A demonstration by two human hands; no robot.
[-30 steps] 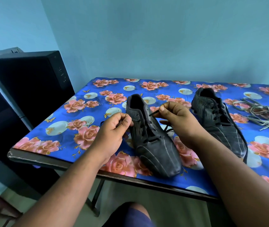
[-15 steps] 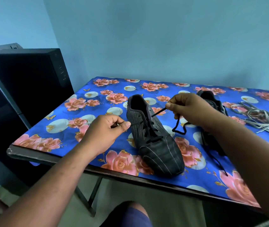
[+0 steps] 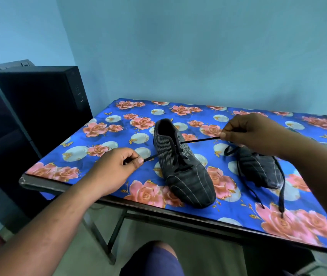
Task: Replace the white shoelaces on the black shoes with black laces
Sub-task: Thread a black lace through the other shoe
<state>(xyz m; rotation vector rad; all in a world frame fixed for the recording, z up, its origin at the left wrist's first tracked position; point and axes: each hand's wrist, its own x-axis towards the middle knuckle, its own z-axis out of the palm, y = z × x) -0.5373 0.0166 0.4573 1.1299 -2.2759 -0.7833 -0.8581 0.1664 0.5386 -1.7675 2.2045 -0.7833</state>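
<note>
Now both forearms reach in from the near side, spread apart over the table's (image 3: 45,183) front half. The left hand (image 3: 112,168) hovers near the front left corner, knuckles up, thumb and forefinger pinching one end of the black lace (image 3: 156,154), the other fingers curled under. The right hand (image 3: 252,134) is raised higher and farther back, toward the right, pinching the lace's other end between thumb and forefinger; beyond the pinch the slack drops in a loop below the palm. Each end runs taut and nearly straight from the top eyelets out to its hand. The left shoe (image 3: 180,166), black with thin pale stripes, lies on the floral cloth (image 3: 118,120) about midway along the front edge, its long axis running from back to front and angled a little rightward, toe at the front edge, heel opening toward the wall. Black lacing already crosses its lower eyelets. The right shoe (image 3: 258,170) sits just beside it on the right, partly hidden under the right wrist, toe likewise forward, with loose black lace ends trailing toward the front right corner. The cloth is bright blue with pink roses and pale circles. Behind stands a plain blue wall (image 3: 198,46); a black cabinet (image 3: 39,102) is off the table's left edge.
</note>
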